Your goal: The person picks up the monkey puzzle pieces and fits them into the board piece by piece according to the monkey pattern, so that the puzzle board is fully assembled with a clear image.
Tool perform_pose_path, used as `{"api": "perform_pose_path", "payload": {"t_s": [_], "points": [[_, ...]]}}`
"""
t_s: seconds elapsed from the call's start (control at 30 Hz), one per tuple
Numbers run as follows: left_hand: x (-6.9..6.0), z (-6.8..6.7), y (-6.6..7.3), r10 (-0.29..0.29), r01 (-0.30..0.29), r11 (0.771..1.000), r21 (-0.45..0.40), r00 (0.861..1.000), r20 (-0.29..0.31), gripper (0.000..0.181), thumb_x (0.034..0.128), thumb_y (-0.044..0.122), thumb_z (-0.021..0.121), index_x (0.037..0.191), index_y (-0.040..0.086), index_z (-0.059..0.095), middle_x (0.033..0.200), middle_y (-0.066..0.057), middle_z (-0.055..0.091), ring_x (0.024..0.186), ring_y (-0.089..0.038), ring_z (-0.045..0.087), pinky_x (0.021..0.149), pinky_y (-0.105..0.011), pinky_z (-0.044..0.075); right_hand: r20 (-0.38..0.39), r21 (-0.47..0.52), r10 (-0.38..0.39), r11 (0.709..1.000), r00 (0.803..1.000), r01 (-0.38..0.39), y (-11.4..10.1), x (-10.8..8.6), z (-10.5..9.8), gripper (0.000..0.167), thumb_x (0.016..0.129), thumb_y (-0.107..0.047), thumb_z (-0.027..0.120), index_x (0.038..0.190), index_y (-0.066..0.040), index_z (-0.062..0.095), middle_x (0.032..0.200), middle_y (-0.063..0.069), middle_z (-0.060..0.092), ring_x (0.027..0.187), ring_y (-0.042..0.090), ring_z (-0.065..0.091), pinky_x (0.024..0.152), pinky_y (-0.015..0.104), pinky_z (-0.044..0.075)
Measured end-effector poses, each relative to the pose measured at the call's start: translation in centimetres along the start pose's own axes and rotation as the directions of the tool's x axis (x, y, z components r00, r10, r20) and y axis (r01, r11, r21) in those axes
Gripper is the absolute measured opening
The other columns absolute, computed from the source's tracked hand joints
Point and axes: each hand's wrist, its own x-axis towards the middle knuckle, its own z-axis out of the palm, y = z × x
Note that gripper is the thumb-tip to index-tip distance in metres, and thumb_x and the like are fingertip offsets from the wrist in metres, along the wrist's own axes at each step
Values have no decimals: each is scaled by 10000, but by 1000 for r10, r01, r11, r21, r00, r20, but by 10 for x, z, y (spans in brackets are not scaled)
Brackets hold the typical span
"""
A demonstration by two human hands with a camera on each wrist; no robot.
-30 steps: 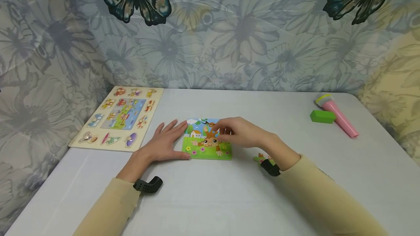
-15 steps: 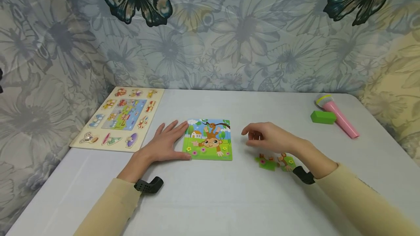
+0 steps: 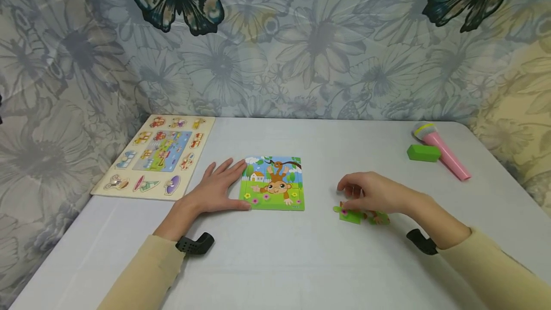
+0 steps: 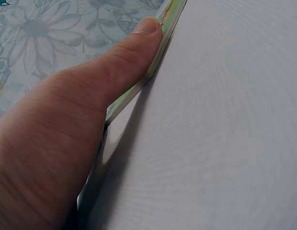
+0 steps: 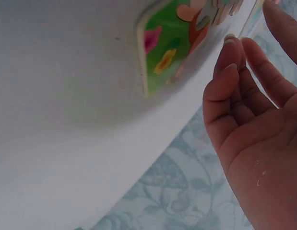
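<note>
A small square puzzle with a monkey picture lies on the white table. My left hand rests beside it with fingers spread, thumb and fingertips touching its left side; in the left wrist view the thumb lies along the edge. My right hand hovers above loose puzzle pieces to the right, its fingers loosely curled and holding nothing. One green piece shows in front of the hand; another piece with brown and green is partly hidden. The right wrist view shows a green piece with flowers.
A larger cream puzzle board with vehicles and toys lies at the back left. At the back right are a green block and a pink toy microphone. Patterned cloth hangs behind the table.
My right hand has moved off the monkey puzzle, rightward and toward me, to above the loose pieces. The left hand has stayed in place.
</note>
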Motion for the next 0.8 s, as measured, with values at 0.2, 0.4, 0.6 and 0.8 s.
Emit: {"api": "perform_pose_path", "payload": {"t_s": [0.2, 0.4, 0.6, 0.8], "points": [[0, 0, 0, 5, -5, 1000, -1, 1000, -3, 1139, 768, 737, 695, 1612, 105, 264, 1663, -9, 222, 1533, -305, 88, 1169, -610, -1, -8, -51, 32, 998, 999, -32, -2, -9, 6, 348, 868, -345, 814, 1117, -140, 684, 914, -85, 569, 856, 136, 531, 741, 277, 488], [0, 1, 0, 13, -13, 1000, -10, 1000, -8, 1130, 773, 730, 697, 1611, 105, 268, 1663, -5, 221, 1533, -305, 90, 1169, -608, -3, -19, -87, 30, 996, 999, -32, -4, -17, 9, 362, 845, -325, 835, 1117, -144, 680, 907, -90, 548, 807, 96, 526, 703, 256, 481], [1, 1, 1, 15, -15, 1000, -8, 1000, -8, 1129, 773, 724, 701, 1611, 104, 266, 1663, -8, 221, 1533, -300, 93, 1169, -611, 0, -27, -95, 38, 995, 999, -40, -8, -22, 13, 383, 814, -305, 864, 1110, -150, 674, 907, -95, 542, 782, 79, 530, 695, 251, 484], [0, 1, 1, 0, 0, 1000, 3, 1000, -10, 1135, 768, 719, 707, 1614, 109, 258, 1663, -10, 221, 1533, -296, 96, 1171, -607, 6, -30, -93, 52, 994, 998, -55, -10, -22, 15, 363, 812, -210, 865, 1116, -136, 680, 900, -85, 553, 792, 75, 535, 702, 259, 494]]}}
